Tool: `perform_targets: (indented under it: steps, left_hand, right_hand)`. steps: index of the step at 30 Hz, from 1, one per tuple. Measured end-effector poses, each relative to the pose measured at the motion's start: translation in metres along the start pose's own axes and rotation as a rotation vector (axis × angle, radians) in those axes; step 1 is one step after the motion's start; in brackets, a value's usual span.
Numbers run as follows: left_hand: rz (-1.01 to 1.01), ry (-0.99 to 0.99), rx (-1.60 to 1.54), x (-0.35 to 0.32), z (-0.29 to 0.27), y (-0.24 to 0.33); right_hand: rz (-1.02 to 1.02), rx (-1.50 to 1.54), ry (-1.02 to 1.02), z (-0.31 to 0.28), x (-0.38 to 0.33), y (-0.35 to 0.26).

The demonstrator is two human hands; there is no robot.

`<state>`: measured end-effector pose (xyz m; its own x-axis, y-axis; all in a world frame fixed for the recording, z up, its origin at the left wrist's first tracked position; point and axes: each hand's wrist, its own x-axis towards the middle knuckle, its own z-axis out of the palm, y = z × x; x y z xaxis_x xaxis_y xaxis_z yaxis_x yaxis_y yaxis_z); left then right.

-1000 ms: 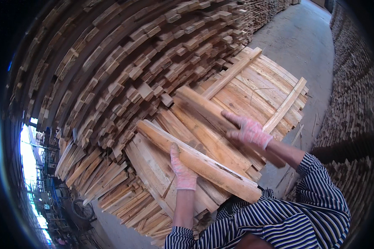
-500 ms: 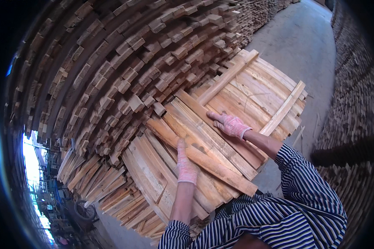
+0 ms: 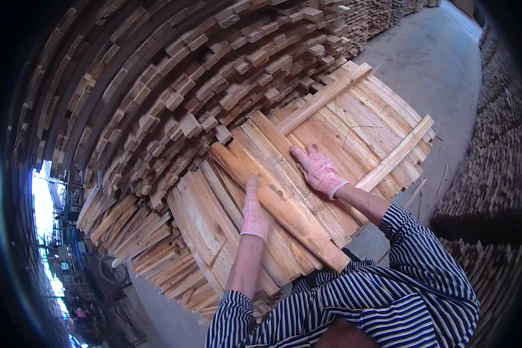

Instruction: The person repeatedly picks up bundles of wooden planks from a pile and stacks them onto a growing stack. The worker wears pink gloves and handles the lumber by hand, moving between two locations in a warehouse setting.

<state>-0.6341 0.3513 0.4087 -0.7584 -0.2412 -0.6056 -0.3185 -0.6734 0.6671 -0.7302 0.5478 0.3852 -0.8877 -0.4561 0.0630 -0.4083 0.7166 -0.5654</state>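
Left hand (image 3: pixel 254 210), in a pink-and-white work glove, lies flat with fingers straight against the left edge of a long wooden plank (image 3: pixel 278 204); it presses rather than grips. Right hand (image 3: pixel 319 170), gloved the same way, rests open and palm-down on the layer of boards (image 3: pixel 359 122) just right of that plank, closed on nothing.

The plank lies on top of the board layer, between the two hands. Its long axis runs diagonally: the far end points up-left toward the stacked timber, the near end comes down-right, close to the person's striped shirt (image 3: pixel 388 307).

Judged handling: stiff, rough-sawn wood, moderately heavy for its length, not fragile. Splinters are likely, so gloves suit. It would balance best when taken at both long edges near mid-length, or one hand toward each end.

Beyond the hands, two narrower cross battens (image 3: pixel 325 97) (image 3: pixel 395 153) lie over the boards, far and right. A tall stack of sawn timber (image 3: pixel 156 98) rises on the left and far side, end grain showing. Concrete floor (image 3: pixel 435 52) runs far right, bordered by another timber pile (image 3: pixel 493 174).
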Motion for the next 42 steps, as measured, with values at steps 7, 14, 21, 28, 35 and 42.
perform_targets:
  steps: [7,14,21,28,35,42]
  left_hand:
    - [-0.101,-0.109,-0.088,-0.002,0.028,-0.015]
    - [-0.056,-0.155,-0.046,-0.006,0.045,-0.028]
    - [-0.023,-0.177,-0.111,0.013,0.002,-0.032]
    - [-0.119,-0.292,-0.302,0.017,0.037,-0.03]
    - [0.755,-0.221,1.46,0.003,0.087,-0.037]
    - [0.837,-0.259,1.766,0.001,0.056,-0.062]
  right_hand:
    - [0.021,0.339,-0.409,-0.075,-0.042,-0.077]
    - [0.157,0.234,-0.194,-0.074,-0.046,0.01]
    - [0.117,0.097,-0.151,-0.04,0.016,0.04]
    - [0.022,-0.025,-0.064,-0.048,0.006,0.008]
    - [0.106,0.659,-0.178,-0.094,-0.029,0.008]
    - [-0.099,0.33,-0.189,-0.039,0.002,0.093]
